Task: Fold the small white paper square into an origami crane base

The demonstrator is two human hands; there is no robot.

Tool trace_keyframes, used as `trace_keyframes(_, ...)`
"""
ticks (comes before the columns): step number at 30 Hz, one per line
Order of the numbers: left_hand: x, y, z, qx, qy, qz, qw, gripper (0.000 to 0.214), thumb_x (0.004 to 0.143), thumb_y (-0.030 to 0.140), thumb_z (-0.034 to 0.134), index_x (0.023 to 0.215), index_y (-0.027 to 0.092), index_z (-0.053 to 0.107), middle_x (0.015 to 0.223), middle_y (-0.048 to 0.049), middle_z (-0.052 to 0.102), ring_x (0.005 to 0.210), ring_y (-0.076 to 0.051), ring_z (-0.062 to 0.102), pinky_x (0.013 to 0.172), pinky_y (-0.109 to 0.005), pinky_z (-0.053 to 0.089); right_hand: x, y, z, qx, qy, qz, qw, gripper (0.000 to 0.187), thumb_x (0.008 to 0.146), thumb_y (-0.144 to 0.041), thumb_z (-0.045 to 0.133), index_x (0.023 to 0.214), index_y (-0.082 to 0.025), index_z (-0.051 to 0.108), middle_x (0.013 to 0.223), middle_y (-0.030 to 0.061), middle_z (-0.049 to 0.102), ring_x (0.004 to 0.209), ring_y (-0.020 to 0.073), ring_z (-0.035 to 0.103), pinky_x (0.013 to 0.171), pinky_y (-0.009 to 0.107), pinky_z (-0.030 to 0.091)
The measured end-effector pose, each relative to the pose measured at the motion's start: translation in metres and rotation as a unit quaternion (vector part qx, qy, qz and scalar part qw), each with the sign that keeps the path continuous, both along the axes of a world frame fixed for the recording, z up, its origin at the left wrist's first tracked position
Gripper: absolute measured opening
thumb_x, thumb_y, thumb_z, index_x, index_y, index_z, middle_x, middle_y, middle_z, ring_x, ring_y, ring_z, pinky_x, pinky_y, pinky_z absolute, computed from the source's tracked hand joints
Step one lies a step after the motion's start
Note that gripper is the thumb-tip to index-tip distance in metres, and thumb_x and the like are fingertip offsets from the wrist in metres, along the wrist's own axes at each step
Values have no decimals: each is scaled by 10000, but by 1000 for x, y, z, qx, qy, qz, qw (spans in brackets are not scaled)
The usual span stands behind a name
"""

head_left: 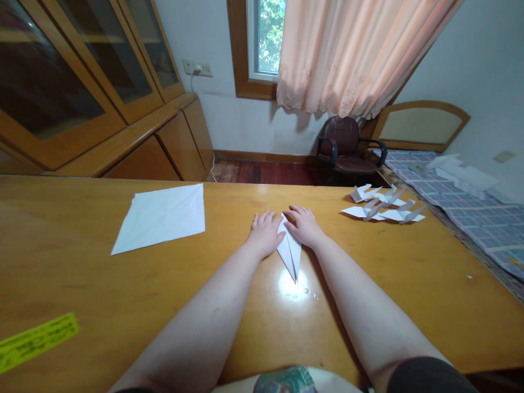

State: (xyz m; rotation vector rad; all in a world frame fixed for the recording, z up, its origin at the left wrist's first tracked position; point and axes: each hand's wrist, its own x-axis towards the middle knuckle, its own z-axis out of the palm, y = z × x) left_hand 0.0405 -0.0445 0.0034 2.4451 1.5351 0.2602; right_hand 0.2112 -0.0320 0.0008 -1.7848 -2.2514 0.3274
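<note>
A white sheet folded into a narrow kite shape, a piece of folded paper (291,252), lies on the wooden table (245,305) with its long point toward me. A crease or slit runs down its middle. My left hand (265,233) rests flat over its left edge, fingers stretched out and thumb on the paper. From the other side, my right hand (303,225) lies across the upper right edge with its fingers extended and the thumb on the paper. The fingers partly cover the far end of the paper.
Several folded paper cranes (385,204) stand at the table's far right. Flat white paper (164,218) lies to the left. A yellow label (39,341) sits at the near left. Beyond the table are a chair (347,147), a bed (462,191) and a wooden cabinet (135,131).
</note>
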Motion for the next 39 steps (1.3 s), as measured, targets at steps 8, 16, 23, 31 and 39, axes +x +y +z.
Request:
trace_keyframes(8, 1, 0, 3, -4, 3, 1, 1000, 512, 917, 406, 471, 1389, 210, 458, 1502, -117, 409, 1405, -302, 314, 1175, -562, 152, -2, -2, 3, 0, -14, 1, 1000, 424, 922, -370, 503, 1331, -269, 548, 1477, 98, 442, 1369, 274, 357, 1145, 547, 185)
trace_keyframes(16, 0, 0, 3, -7, 1, -1, 1000, 521, 914, 409, 472, 1397, 215, 446, 1502, -114, 408, 1405, -302, 311, 1174, -559, 152, -2, -6, 8, 18, -49, 7, 999, 403, 936, -415, 482, 1312, -300, 568, 1461, 117, 446, 1330, 288, 407, 1111, 542, 250)
trace_keyframes(23, 0, 0, -1, 4, -2, -1, 1000, 513, 915, 412, 479, 1392, 226, 450, 1492, -112, 418, 1408, -295, 309, 1175, -552, 150, -1, -4, 4, 27, -28, 3, 999, 457, 913, -392, 515, 1322, -189, 529, 1454, 135, 461, 1337, 281, 396, 1134, 511, 235)
trace_keyframes(31, 0, -1, 4, -9, -3, 2, 1000, 517, 913, 399, 479, 1397, 221, 440, 1500, -107, 411, 1407, -296, 309, 1175, -555, 149, -2, -5, 6, 28, -44, 12, 999, 400, 938, -402, 481, 1306, -275, 575, 1449, 123, 460, 1328, 293, 404, 1104, 525, 267)
trace_keyframes(39, 0, -1, 1, 2, -3, 0, 1000, 512, 907, 410, 491, 1379, 216, 450, 1490, -110, 423, 1406, -298, 312, 1176, -552, 152, 1, -3, 7, 7, -41, 7, 999, 382, 949, -421, 472, 1308, -354, 583, 1471, 89, 449, 1355, 286, 384, 1100, 518, 284)
